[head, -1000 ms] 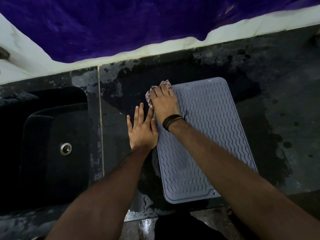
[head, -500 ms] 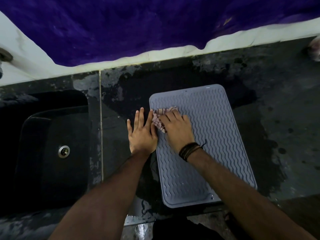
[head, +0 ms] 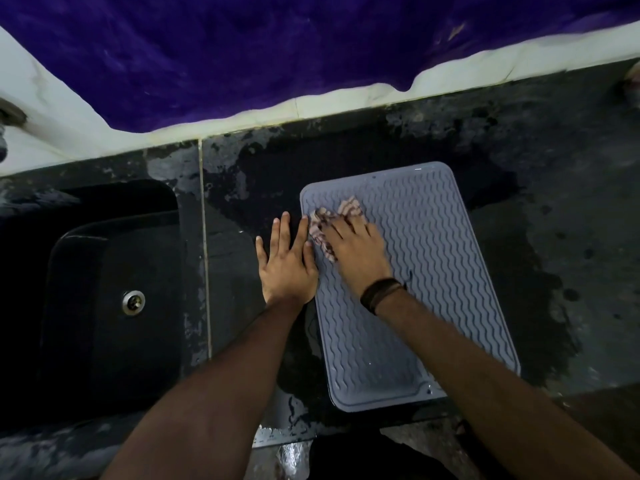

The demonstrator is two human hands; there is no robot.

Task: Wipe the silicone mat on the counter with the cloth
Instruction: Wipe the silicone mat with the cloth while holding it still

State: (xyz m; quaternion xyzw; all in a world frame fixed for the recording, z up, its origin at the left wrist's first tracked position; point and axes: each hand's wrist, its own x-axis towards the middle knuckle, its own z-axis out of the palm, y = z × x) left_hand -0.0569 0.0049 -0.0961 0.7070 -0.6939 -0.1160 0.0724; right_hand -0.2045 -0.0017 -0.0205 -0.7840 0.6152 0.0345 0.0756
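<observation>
On the wet dark counter point(head: 554, 168), right of the sink point(head: 114, 289), the silicone mat point(head: 433, 271) lies flat, left hand point(head: 287, 261) outspread at its left edge, right hand point(head: 356, 251) apparently clutching the cloth point(head: 325, 223) near its far-left corner; mat could slip if bracing lapses.
</observation>
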